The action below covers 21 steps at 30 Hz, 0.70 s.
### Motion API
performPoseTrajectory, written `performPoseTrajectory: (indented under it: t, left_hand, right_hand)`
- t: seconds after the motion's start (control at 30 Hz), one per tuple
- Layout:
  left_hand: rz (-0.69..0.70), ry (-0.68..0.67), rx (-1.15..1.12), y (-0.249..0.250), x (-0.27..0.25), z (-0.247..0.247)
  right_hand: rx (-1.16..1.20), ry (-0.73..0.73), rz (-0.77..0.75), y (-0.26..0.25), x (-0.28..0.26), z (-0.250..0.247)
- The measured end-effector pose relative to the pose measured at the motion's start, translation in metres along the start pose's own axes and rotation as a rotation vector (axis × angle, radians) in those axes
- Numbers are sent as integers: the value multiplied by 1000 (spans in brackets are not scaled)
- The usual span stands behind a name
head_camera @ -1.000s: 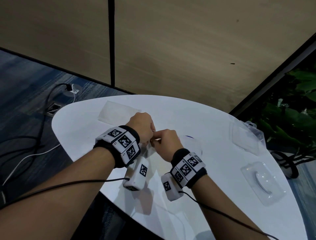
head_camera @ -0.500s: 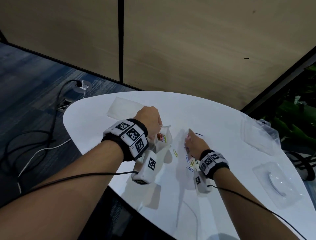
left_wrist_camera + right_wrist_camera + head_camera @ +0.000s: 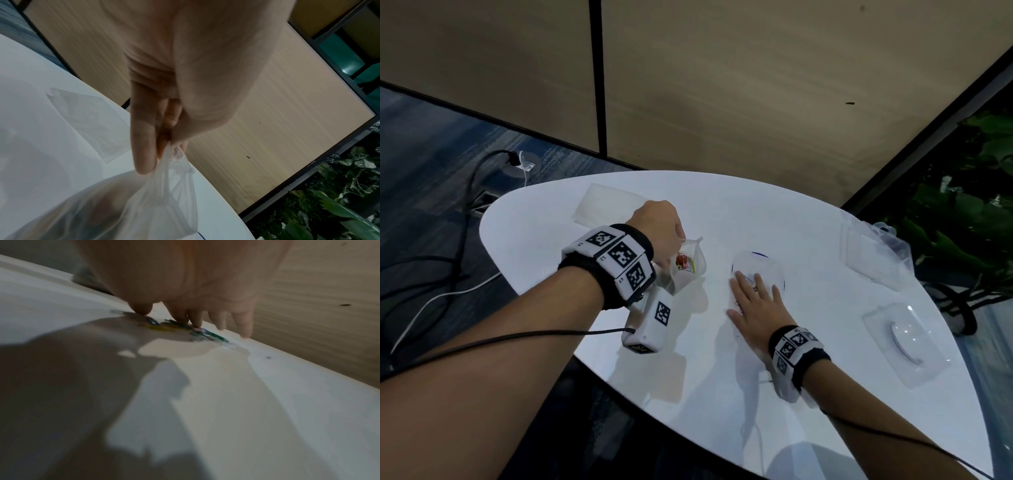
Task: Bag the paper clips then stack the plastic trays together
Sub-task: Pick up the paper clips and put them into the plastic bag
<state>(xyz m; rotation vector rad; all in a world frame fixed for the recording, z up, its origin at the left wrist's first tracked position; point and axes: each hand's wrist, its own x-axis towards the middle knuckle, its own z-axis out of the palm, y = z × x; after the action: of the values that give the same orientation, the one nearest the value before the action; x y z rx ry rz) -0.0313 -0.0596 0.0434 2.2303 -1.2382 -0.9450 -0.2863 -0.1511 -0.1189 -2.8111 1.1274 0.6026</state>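
My left hand [image 3: 669, 251] pinches the rim of a small clear plastic bag [image 3: 688, 270] just above the white table [image 3: 592, 298]; colourful paper clips [image 3: 683, 265] lie in the bag. In the left wrist view the fingers [image 3: 144, 142] squeeze the bag's top [image 3: 174, 162]. My right hand [image 3: 753, 298] lies flat with spread fingers on the table, to the right of the bag. Its fingertips [image 3: 180, 318] press on loose paper clips [image 3: 205, 334]. A round clear piece [image 3: 770, 263] lies just beyond the fingers. Two clear plastic trays [image 3: 907, 342] [image 3: 873, 253] sit at the right.
A flat clear plastic sheet or bag [image 3: 606, 209] lies at the table's far left, behind my left hand. Beyond the table stands a wooden wall panel; green plants [image 3: 962, 212] are at the right. Cables [image 3: 448, 274] run over the floor at the left.
My right hand has left the bag's mouth, moved right and come down flat on the loose clips. My left hand keeps hold of the bag.
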Motion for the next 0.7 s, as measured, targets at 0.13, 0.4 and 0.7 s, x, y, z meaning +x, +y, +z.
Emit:
performPoseTrajectory:
  t: [0.13, 0.4, 0.7]
  left_hand:
    - [0, -15, 5, 0, -1, 0]
    - [-4, -16, -6, 0, 2, 2]
    - [-3, -40, -23, 2, 4, 10]
  right_hand:
    - [111, -20, 0, -4, -10, -6]
    - [96, 41, -165, -7, -28, 14]
    - [172, 214, -151, -14, -17, -6]
